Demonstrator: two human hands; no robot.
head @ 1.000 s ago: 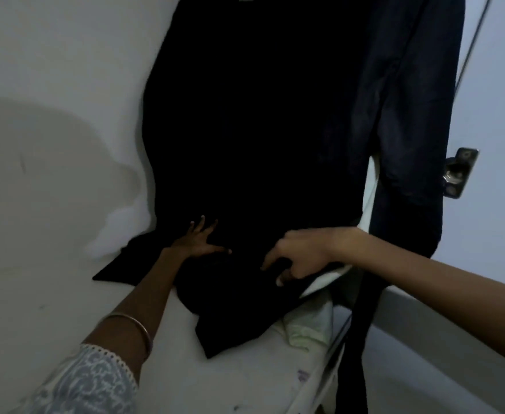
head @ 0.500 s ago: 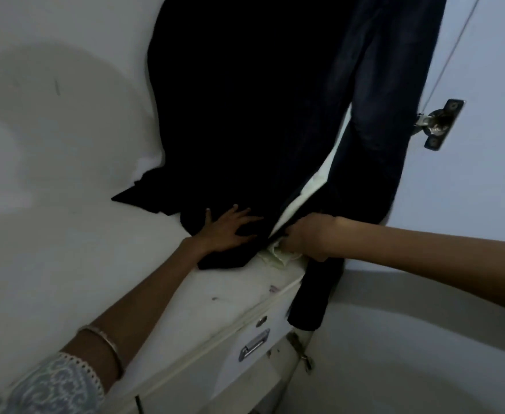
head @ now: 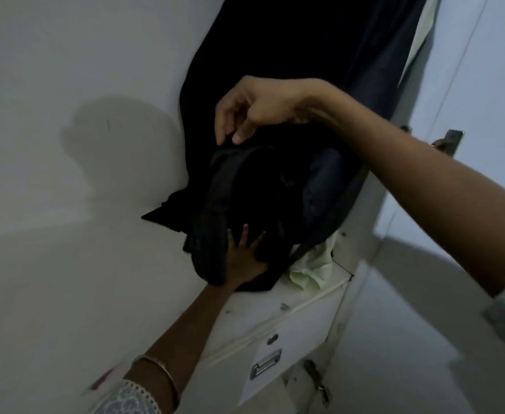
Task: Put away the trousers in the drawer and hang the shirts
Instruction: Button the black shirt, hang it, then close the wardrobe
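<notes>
Dim corner with bare white walls (head: 65, 85), seen from head height. Against the wall, a white drawer unit (head: 245, 312), its scuffed top carrying a heap of dark clothes (head: 257, 198). On the drawer unit's front, a closed drawer (head: 293, 333) with a metal handle (head: 265, 367) and a small lock (head: 272, 339) just above it. Above the drawer unit, more black cloth (head: 290, 40) hanging down the wall into the heap, with dark blue trousers (head: 326, 180) bunched in on the heap's right side. Pale green cloth (head: 311, 270) crumpled at the right edge of the drawer unit's top, partly under the heap. Beyond the drawer unit's right side, a pale panel with a metal fitting (head: 451, 141).

Left hand (head: 245, 258), bangle (head: 161, 372) at the wrist, pressed flat with straight fingers against the front of the heap, just over the drawer unit's top. Right hand (head: 254, 112) high above the drawer unit, fingers curled down, tips at the heap's upper edge; impossible to tell in the gloom whether pinching the cloth or only touching it.

Against half a second earlier: right hand up from the pale green cloth at the drawer unit's edge to the crest of the heap; trouser leg, then dangling past the drawer unit's front, now gathered onto its top; left hand in much the same spot.
</notes>
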